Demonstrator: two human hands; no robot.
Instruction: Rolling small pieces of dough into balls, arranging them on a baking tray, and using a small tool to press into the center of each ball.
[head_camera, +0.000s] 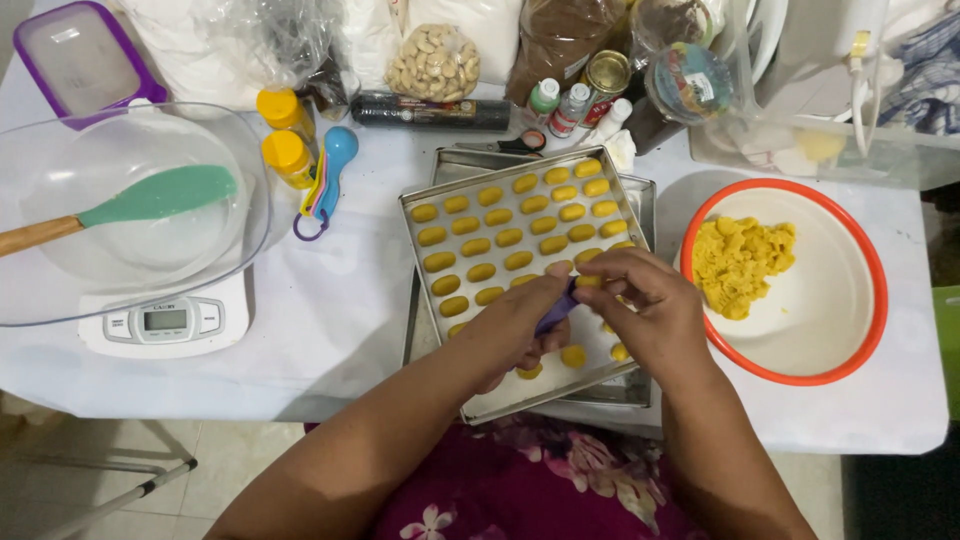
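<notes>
- A clear bowl (120, 215) is parked on a scale (165, 322) at the table's (330, 330) left edge, with just a green spatula (150, 197) left in it, handle propped on the rim.
- Two yellow-capped jars (285, 135) and measuring spoons (325, 185) are kept just right of it, within reach.
- A tray (525, 270) sits mid-table near the front edge, filled with rows of yellow dough pieces (500, 235), spaced apart.
- The left hand (515, 325) is curled around a purple tool (557, 310) over the tray's near rows.
- The right hand (645, 305) is held touching it, fingertips pinched on a dough piece at the tool's tip, probably to shape it.
- An orange-rimmed bowl (870, 270) near the right edge holds a dough lump (740, 262).
</notes>
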